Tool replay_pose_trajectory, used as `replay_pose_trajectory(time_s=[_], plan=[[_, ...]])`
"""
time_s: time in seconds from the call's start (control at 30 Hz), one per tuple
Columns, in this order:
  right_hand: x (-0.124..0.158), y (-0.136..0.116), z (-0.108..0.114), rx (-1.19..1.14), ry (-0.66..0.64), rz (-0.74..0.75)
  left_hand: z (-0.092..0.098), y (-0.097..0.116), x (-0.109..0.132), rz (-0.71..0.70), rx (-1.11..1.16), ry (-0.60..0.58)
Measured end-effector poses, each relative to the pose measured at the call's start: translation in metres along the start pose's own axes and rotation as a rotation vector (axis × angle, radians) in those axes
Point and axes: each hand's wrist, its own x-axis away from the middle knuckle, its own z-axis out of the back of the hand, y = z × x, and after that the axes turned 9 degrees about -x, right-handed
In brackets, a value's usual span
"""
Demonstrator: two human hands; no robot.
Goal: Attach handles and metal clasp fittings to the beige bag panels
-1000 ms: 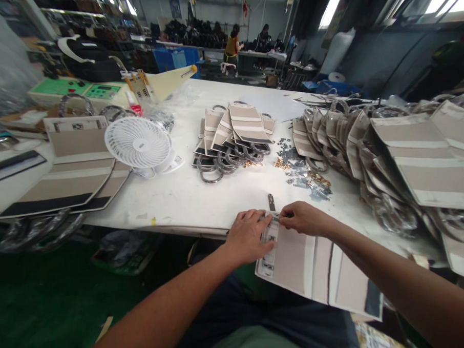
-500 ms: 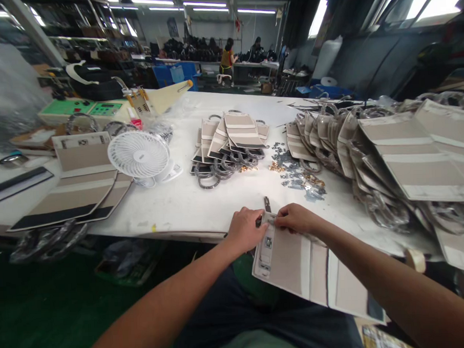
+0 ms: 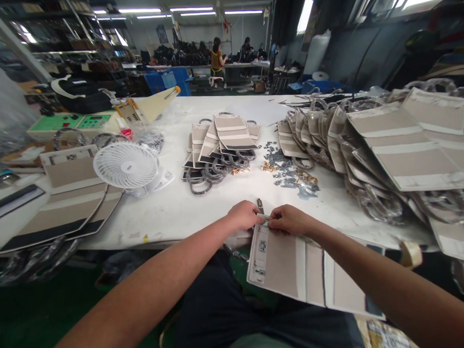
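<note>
A beige bag panel (image 3: 281,261) with pale strips lies across the table's front edge and my lap. My left hand (image 3: 245,215) pinches its far left corner, fingertips closed at the edge. Beside it, my right hand (image 3: 290,220) is closed with thumb and fingers together on the same end of the panel; any small part under the fingertips is hidden. Metal fittings (image 3: 262,246) sit in a pale strip along the panel's left end. Just beyond the hands, a narrow dark strap end with metal (image 3: 260,205) rests on the table.
Loose metal plates (image 3: 290,181) and gold fittings (image 3: 269,166) are scattered on the white table (image 3: 203,216). Stacked panels with wrapped handles stand at the middle (image 3: 233,130), right (image 3: 404,156) and left (image 3: 71,201). A white fan (image 3: 126,166) stands left. A person (image 3: 217,62) works far back.
The view has shifted, so the table items appear farther left. My left hand has turned over the panel's far corner and come nearer to my right hand, which stays at that end.
</note>
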Motion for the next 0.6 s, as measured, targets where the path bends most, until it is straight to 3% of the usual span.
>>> replay_pose_trajectory(time_s=[0.2,0.6], plan=[[0.006,-0.006,0.006,0.018,-0.03,0.019,0.002,0.003,-0.001,0.046,0.134,-0.095],[0.002,-0.001,0.015,0.03,-0.078,0.014,-0.003,-0.002,-0.011,0.053,0.213,-0.111]])
